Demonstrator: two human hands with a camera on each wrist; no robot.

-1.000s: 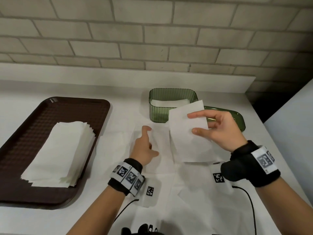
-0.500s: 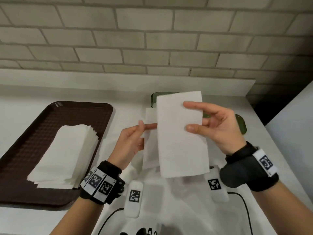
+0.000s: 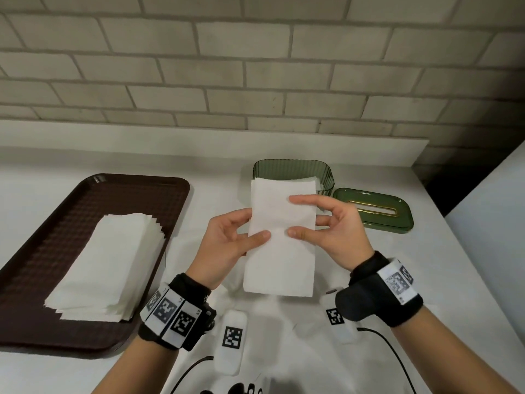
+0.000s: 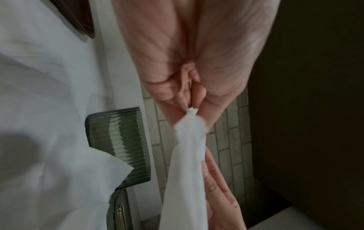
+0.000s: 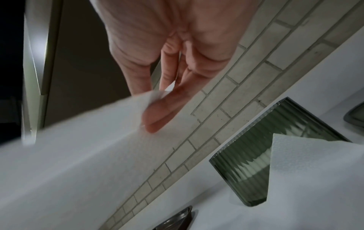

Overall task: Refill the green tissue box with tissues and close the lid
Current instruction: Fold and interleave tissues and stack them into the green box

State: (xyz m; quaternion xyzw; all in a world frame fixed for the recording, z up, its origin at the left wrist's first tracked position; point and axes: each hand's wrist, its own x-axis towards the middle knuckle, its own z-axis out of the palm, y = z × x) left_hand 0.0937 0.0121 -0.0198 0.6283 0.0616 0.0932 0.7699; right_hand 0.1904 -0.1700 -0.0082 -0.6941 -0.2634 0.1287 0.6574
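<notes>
A white tissue (image 3: 281, 245) hangs upright in front of me, held by both hands above the counter. My left hand (image 3: 227, 240) pinches its left edge between thumb and fingers, and in the left wrist view the tissue (image 4: 185, 163) bunches at the fingertips. My right hand (image 3: 329, 226) pinches the right edge with thumb and forefinger over the sheet (image 5: 98, 147). Behind the sheet stands the ribbed green tissue box (image 3: 292, 172), open, with white tissues inside. Its green lid (image 3: 375, 211) with a gold-rimmed slot lies flat to the box's right.
A brown tray (image 3: 56, 223) at the left carries a stack of white tissues (image 3: 110, 265). White marker tags (image 3: 231, 339) and black cables lie on the counter near me. A brick wall rises behind, and a white panel (image 3: 488, 251) stands at the right.
My left hand rose from the counter and took the sheet's left edge. The sheet, first held by the right hand alone, now hangs lower between both hands, uncovering the box's rim.
</notes>
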